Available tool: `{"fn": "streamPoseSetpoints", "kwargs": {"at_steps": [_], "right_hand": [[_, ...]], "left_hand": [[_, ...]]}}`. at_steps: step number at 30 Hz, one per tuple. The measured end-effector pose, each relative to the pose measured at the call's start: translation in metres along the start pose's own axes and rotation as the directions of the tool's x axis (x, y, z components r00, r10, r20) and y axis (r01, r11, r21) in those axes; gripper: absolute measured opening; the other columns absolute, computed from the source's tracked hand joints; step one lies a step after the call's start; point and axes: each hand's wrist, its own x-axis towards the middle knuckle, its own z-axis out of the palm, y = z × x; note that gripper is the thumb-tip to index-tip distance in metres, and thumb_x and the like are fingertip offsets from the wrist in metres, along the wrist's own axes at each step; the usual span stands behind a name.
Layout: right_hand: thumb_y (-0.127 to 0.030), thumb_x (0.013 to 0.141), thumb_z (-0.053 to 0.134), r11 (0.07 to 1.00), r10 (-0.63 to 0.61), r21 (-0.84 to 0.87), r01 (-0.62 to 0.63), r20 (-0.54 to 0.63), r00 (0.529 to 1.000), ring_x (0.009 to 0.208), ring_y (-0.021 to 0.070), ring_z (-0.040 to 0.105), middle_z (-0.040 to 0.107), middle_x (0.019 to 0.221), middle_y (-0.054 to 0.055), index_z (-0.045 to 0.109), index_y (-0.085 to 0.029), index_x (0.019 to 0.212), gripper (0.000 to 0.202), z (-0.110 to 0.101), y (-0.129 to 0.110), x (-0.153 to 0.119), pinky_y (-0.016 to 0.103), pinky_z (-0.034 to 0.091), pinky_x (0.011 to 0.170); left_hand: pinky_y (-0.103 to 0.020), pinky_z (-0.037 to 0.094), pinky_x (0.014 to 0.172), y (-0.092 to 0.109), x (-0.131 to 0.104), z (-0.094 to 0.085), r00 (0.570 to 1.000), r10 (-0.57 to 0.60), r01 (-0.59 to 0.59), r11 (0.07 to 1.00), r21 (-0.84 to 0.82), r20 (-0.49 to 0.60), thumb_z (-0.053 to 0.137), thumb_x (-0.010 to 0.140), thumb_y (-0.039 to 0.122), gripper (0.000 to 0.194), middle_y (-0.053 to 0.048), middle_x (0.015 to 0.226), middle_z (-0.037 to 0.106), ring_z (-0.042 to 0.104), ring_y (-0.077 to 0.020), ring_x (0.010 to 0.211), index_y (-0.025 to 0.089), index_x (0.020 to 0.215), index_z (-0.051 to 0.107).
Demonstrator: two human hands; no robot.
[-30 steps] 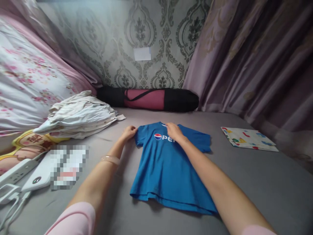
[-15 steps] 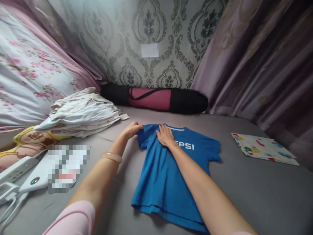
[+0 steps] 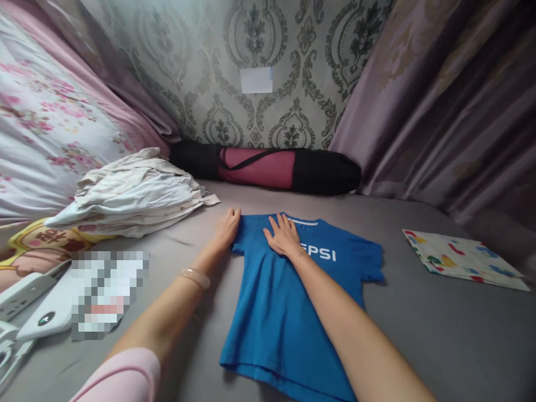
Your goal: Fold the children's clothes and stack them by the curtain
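The right hand (image 3: pixel 287 237) lies palm down with its fingers spread on the upper chest of the blue T-shirt (image 3: pixel 285 318), just beside the collar (image 3: pixel 305 223). The left hand (image 3: pixel 229 226) touches the end of the nearer sleeve (image 3: pixel 248 231), its fingers curled; whether they pinch the cloth, I cannot tell. The shirt lies face up beneath and between the hands, its long axis running from the collar, by the fingers, back towards the person, hem nearest. The right hand is closer to its midline; the other sleeve (image 3: pixel 371 259) reaches out to the right of both. White letters (image 3: pixel 320 252) beside the right wrist read "EPSI", the E partly covered, so the brand is probably Pepsi. Left of the left hand sits a rumpled pile of pale cloth (image 3: pixel 138 192), with a yellow printed cloth (image 3: pixel 42 240) nearer the person, its characters too unclear to read. Beyond the fingers lies a black-and-pink bag (image 3: pixel 259 167); well to their right, a folded patterned cloth (image 3: pixel 464 257) rests on the bed (image 3: pixel 419 335).
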Motion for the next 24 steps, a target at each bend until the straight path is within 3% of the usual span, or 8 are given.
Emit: {"fn": "streamPoseSetpoints", "kwargs": {"at_steps": [2,4,8,11,15,18,21,24], "right_hand": [[-0.052,0.096,0.03,1.0,-0.005,0.009,0.005,0.0,1.0,0.144,0.0281,0.015,0.026,0.156,0.014,0.035,-0.018,0.148,0.062,0.0,0.0,0.0,0.045,0.008,0.115],[-0.052,0.096,0.032,0.999,-0.011,0.046,0.011,0.007,1.0,0.145,0.028,0.015,0.025,0.156,0.014,0.036,-0.017,0.147,0.063,-0.001,0.0,0.002,0.046,0.008,0.116],[-0.044,0.096,0.038,0.965,-0.024,0.259,0.045,-0.083,0.996,0.143,0.02,0.023,0.032,0.153,0.011,0.04,-0.015,0.144,0.056,-0.016,0.008,-0.003,0.036,0.017,0.116],[-0.034,0.095,0.042,0.891,0.01,0.446,0.083,-0.202,0.979,0.135,0.0167,0.039,0.044,0.146,0.01,0.047,-0.016,0.137,0.047,-0.037,0.026,-0.03,0.03,0.031,0.109],[-0.032,0.09,0.05,0.785,0.12,0.619,-0.02,-0.121,0.985,0.105,0.0186,0.063,0.066,0.118,0.009,0.055,-0.018,0.125,0.038,-0.072,0.066,-0.109,0.03,0.05,0.089],[-0.034,0.09,0.049,0.699,0.233,0.682,-0.216,0.068,0.97,0.076,0.0161,0.068,0.071,0.092,0.008,0.059,-0.017,0.114,0.032,-0.094,0.095,-0.185,0.028,0.054,0.071],[-0.041,0.087,0.05,0.636,0.337,0.677,-0.371,0.189,0.922,0.067,0.0154,0.066,0.07,0.084,0.008,0.062,-0.017,0.101,0.031,-0.104,0.11,-0.255,0.025,0.051,0.056],[-0.044,0.084,0.05,0.655,0.38,0.643,-0.397,0.174,0.908,0.064,0.0155,0.063,0.068,0.079,0.007,0.063,-0.018,0.094,0.031,-0.103,0.108,-0.302,0.024,0.048,0.052]], "left_hand": [[-0.038,0.046,0.085,-0.005,-0.001,0.003,0.999,0.042,-0.045,0.99,0.135,0.026,0.029,0.092,0.011,0.035,-0.015,0.115,0.053,0.059,-0.0256,0.1,0.017,0.115,0.054],[-0.036,0.046,0.086,-0.01,0.0,0.001,0.998,0.044,-0.048,0.991,0.127,0.033,0.033,0.095,0.019,0.029,-0.014,0.113,0.053,0.06,-0.0244,0.099,0.017,0.114,0.054],[-0.033,0.046,0.09,-0.016,-0.007,-0.017,0.999,-0.039,0.037,0.998,-0.059,-0.03,0.052,0.088,0.031,0.034,-0.013,0.115,0.054,0.061,-0.0201,0.095,0.015,0.118,0.051],[-0.03,0.05,0.079,-0.019,-0.038,-0.039,0.994,-0.109,0.108,0.968,-0.229,0.006,0.055,0.083,0.034,0.042,-0.012,0.112,0.058,0.062,-0.0167,0.082,0.014,0.119,0.051],[-0.026,0.048,0.062,-0.019,-0.119,-0.068,0.964,-0.121,0.214,0.88,-0.424,0.236,0.054,0.079,0.049,0.052,-0.004,0.082,0.065,0.061,-0.0164,0.069,0.015,0.119,0.051],[-0.026,0.047,0.056,-0.011,-0.186,-0.081,0.912,-0.124,0.32,0.812,-0.488,0.391,0.056,0.073,0.06,0.061,-0.002,0.075,0.065,0.06,-0.0172,0.066,0.018,0.117,0.051],[-0.026,0.047,0.058,-0.001,-0.238,-0.082,0.931,-0.093,0.271,0.824,-0.498,0.353,0.06,0.069,0.063,0.056,-0.002,0.083,0.066,0.059,-0.016,0.067,0.023,0.108,0.058],[-0.026,0.046,0.057,0.008,-0.268,-0.075,0.95,-0.081,0.229,0.838,-0.496,0.302,0.064,0.067,0.062,0.057,-0.001,0.085,0.064,0.058,-0.0165,0.07,0.025,0.111,0.056]]}}
